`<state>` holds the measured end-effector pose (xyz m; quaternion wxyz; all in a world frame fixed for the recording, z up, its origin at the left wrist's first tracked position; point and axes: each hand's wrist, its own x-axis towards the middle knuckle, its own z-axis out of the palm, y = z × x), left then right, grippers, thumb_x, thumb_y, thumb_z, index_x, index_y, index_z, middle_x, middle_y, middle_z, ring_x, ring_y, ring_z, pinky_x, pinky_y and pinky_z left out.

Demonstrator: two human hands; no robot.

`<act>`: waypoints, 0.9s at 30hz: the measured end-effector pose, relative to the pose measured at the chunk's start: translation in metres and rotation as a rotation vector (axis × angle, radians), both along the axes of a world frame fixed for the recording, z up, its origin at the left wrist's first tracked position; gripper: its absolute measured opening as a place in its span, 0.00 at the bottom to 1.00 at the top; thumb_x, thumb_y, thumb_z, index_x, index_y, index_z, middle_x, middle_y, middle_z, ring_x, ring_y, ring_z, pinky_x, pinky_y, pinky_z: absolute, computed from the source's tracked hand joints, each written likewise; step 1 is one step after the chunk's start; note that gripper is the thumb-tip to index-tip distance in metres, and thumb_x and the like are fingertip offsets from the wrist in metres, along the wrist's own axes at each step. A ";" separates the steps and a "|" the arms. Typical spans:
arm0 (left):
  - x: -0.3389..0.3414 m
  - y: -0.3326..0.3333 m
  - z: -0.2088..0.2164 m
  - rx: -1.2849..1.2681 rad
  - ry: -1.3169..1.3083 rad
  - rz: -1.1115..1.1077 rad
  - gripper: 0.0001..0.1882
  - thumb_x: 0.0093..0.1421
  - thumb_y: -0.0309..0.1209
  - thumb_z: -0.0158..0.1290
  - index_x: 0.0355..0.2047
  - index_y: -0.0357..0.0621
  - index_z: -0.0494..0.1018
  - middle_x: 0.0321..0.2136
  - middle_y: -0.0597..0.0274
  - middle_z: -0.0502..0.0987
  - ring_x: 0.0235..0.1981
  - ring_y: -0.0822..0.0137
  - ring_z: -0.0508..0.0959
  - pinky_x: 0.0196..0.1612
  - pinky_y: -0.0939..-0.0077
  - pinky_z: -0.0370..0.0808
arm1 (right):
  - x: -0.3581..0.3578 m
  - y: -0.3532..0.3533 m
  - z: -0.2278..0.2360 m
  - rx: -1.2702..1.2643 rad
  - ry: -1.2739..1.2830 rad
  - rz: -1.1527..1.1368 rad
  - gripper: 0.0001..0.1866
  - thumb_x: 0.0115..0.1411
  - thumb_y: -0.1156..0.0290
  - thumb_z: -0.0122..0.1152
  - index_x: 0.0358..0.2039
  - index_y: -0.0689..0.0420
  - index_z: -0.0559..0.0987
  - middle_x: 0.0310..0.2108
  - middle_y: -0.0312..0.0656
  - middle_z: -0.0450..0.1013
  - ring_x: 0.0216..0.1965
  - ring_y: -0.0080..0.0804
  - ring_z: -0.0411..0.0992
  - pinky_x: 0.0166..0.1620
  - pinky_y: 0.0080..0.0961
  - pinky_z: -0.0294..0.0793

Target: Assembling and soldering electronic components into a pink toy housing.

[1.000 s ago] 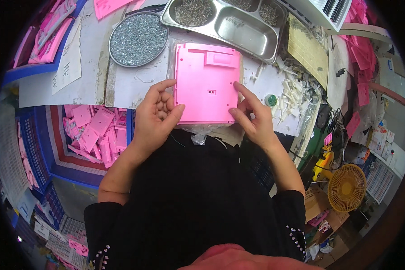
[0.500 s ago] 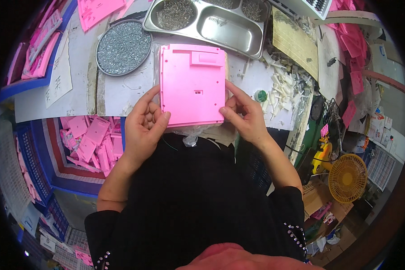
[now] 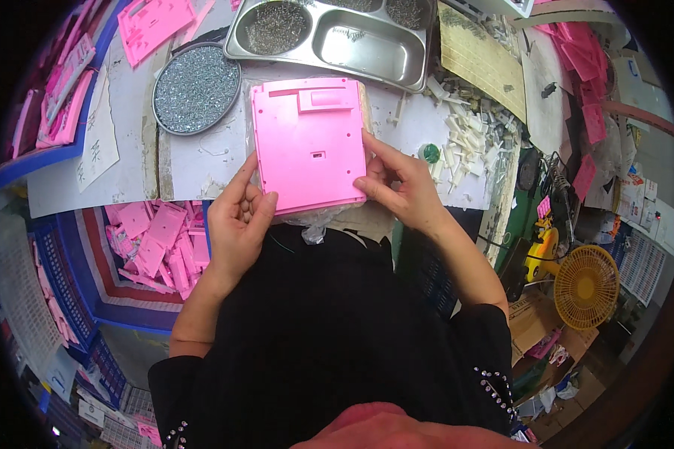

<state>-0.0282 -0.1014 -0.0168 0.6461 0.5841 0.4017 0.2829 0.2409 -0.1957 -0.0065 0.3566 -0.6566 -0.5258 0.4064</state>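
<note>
A flat pink plastic casing [image 3: 299, 161], nearly square, lies before me at the table's near edge. It has small holes along its sides, a little rectangular slot in the middle and a raised block near its far edge. My left hand [image 3: 240, 221] grips its left edge near the close corner, thumb on the edge and fingers curled alongside. On the opposite edge, my right hand [image 3: 404, 187] holds with the thumb on top and the index finger along the side. Clear plastic wrap [image 3: 314, 233] and a padded surface show under the casing.
Beyond are a round dish of small metal parts [image 3: 196, 88] and a steel compartment tray [image 3: 368, 49] with springs. White plastic pieces [image 3: 468, 142] and a green-capped item [image 3: 429, 153] lie to the right. A blue-edged bin [image 3: 157, 318] of pink parts stands lower left; a yellow fan [image 3: 587, 287] is right.
The casing has turned slightly anticlockwise, its far edge shifting left. My right hand has moved a little left with it, and both hands keep their hold. The whole view has shifted slightly.
</note>
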 end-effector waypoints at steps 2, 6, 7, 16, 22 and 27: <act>-0.002 -0.003 -0.003 0.037 0.005 -0.007 0.30 0.67 0.19 0.55 0.69 0.30 0.62 0.24 0.77 0.64 0.24 0.86 0.62 0.27 0.91 0.61 | 0.003 0.000 -0.002 0.021 -0.004 0.029 0.37 0.60 0.74 0.71 0.69 0.59 0.68 0.26 0.32 0.71 0.28 0.17 0.68 0.34 0.17 0.70; -0.002 -0.003 -0.005 0.034 0.036 0.005 0.30 0.67 0.19 0.55 0.69 0.30 0.62 0.24 0.76 0.64 0.24 0.87 0.63 0.27 0.91 0.61 | 0.002 0.004 0.006 -0.016 -0.029 0.032 0.37 0.60 0.71 0.72 0.68 0.59 0.69 0.25 0.35 0.71 0.26 0.20 0.68 0.33 0.20 0.71; 0.000 -0.003 -0.004 0.002 0.014 0.022 0.30 0.67 0.19 0.55 0.69 0.30 0.62 0.24 0.76 0.65 0.24 0.87 0.63 0.27 0.91 0.61 | 0.000 0.004 0.006 -0.020 -0.010 0.010 0.37 0.60 0.69 0.72 0.68 0.58 0.69 0.25 0.38 0.71 0.24 0.24 0.68 0.32 0.22 0.72; 0.001 0.000 -0.008 0.060 0.067 0.035 0.29 0.67 0.22 0.56 0.68 0.30 0.63 0.24 0.76 0.66 0.23 0.86 0.64 0.26 0.89 0.62 | -0.015 -0.001 0.008 0.038 -0.150 -0.063 0.34 0.61 0.65 0.70 0.66 0.57 0.71 0.27 0.47 0.75 0.24 0.36 0.75 0.32 0.32 0.75; -0.005 0.000 -0.011 0.408 0.287 -0.016 0.27 0.65 0.26 0.60 0.64 0.34 0.70 0.18 0.65 0.66 0.19 0.76 0.66 0.25 0.79 0.67 | -0.010 0.008 0.013 0.093 -0.490 0.127 0.32 0.63 0.61 0.68 0.66 0.53 0.72 0.27 0.47 0.78 0.26 0.43 0.78 0.33 0.35 0.78; -0.014 0.015 -0.008 0.484 0.278 -0.102 0.27 0.64 0.27 0.60 0.63 0.37 0.72 0.19 0.57 0.69 0.19 0.69 0.69 0.27 0.75 0.70 | -0.006 0.020 0.028 0.119 -0.615 0.180 0.29 0.61 0.60 0.70 0.62 0.52 0.77 0.21 0.42 0.75 0.20 0.39 0.75 0.28 0.33 0.76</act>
